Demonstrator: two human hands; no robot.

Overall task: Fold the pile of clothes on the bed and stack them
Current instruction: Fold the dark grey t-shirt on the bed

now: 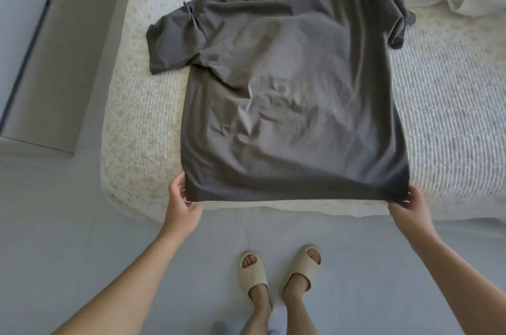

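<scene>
We have the grey T-shirt [284,88] spread flat on the bed [449,115] at frame centre. Our left hand [182,208] and right hand [410,211] each pinch a hem corner. It looks light, limp and creasing; we judge shoulders and hem the best holds.

The scene is lit softly and evenly by cool, daylight-like light. No hard shadows are cast; only a faint shade is seen under the near hem of the grey T-shirt [287,93], and gentle shading marks the creases at its middle. A pale sheen is spread over its upper half. Wide-angle distortion is evident: the bed edge [153,214] below the shirt is bowed. Slight softness and compression blur are noticed toward the corners far from the shirt.
</scene>
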